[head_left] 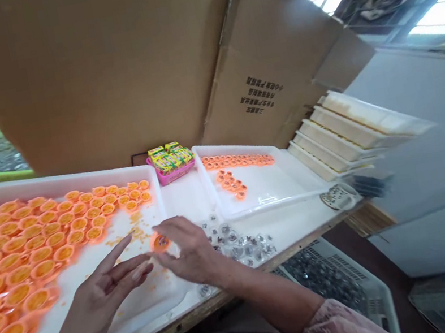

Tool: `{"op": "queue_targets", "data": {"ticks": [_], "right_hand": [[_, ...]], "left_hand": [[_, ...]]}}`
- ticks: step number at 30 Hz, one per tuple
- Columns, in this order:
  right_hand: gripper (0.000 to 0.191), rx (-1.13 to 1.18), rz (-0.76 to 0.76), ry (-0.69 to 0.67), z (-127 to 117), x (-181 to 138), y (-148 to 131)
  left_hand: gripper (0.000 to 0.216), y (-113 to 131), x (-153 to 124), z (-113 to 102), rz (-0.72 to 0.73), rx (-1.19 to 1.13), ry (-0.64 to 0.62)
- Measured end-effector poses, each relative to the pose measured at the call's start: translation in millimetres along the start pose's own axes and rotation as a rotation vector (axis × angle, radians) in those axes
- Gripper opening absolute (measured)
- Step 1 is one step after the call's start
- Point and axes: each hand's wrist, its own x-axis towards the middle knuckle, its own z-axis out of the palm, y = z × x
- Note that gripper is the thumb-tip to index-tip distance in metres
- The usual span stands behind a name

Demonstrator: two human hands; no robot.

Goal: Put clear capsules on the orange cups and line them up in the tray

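My right hand (188, 248) pinches a small round orange cup (160, 242) between thumb and fingers; a dark printed mark shows on its face. Close beside it, my left hand (114, 283) has its fingers stretched out, with nothing visible in them. Both hands are above the near right part of a white tray (143, 304). Rows of orange cups (16, 244) with yellow-orange contents fill that tray's left and back. Loose yellow-orange bits (136, 227) lie scattered on its bare part. Several clear round caps (240, 243) lie on the table just right of my right hand.
A pink basket (176, 173) of yellow-green packets stands between the trays. The second white tray (269, 184) holds orange pieces with dark marks. Stacked trays (345, 127) lean at the right. Cardboard (111, 71) walls the back. A crate (332, 279) of clear pieces sits below the table edge.
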Motion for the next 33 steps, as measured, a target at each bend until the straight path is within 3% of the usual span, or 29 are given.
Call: {"op": "queue_targets", "data": {"ticks": [4, 6, 7, 9, 13, 15, 17, 19, 21, 24, 27, 30, 33], "right_hand": [[0.030, -0.233, 0.320, 0.236, -49, 3, 73], [0.024, -0.381, 0.529, 0.156, -71, 0, 115], [0.018, -0.429, 0.612, 0.044, -79, -2, 135], [0.010, -0.407, 0.628, -0.045, -87, -9, 168], [0.029, -0.355, 0.630, -0.196, -88, -22, 201], [0.026, -0.383, 0.662, -0.177, -86, -24, 201], [0.016, -0.430, 0.665, -0.059, -83, -20, 189], [0.004, -0.430, 0.566, 0.069, -75, -11, 166], [0.010, -0.356, 0.400, 0.111, -60, 1, 137], [0.018, -0.223, 0.199, 0.019, -25, 27, 92], [0.017, -0.203, 0.079, -0.184, 17, 58, 64], [0.021, -0.324, 0.093, -0.405, 54, 92, 55], [0.025, -0.402, 0.118, -0.494, 79, 117, 56]], "left_hand": [[0.071, -6, 1, -1, -0.001, -0.006, 0.056], [0.064, -7, 1, 0, 0.012, 0.007, 0.113], [0.060, -7, 1, 0, 0.030, -0.004, 0.154], [0.051, -6, 1, 1, 0.110, -0.083, 0.246], [0.034, -4, 2, -1, 0.219, -0.303, 0.422], [0.032, -2, 2, -1, 0.228, -0.359, 0.454], [0.032, -1, 2, -1, 0.241, -0.383, 0.472], [0.032, -1, 3, -1, 0.259, -0.407, 0.505], [0.031, -2, 3, -2, 0.279, -0.450, 0.547], [0.030, -4, 6, -4, 0.277, -0.510, 0.571], [0.032, -5, 7, -6, 0.253, -0.553, 0.558], [0.033, -5, 7, -6, 0.235, -0.579, 0.534], [0.034, -4, 7, -6, 0.220, -0.588, 0.513]]}}
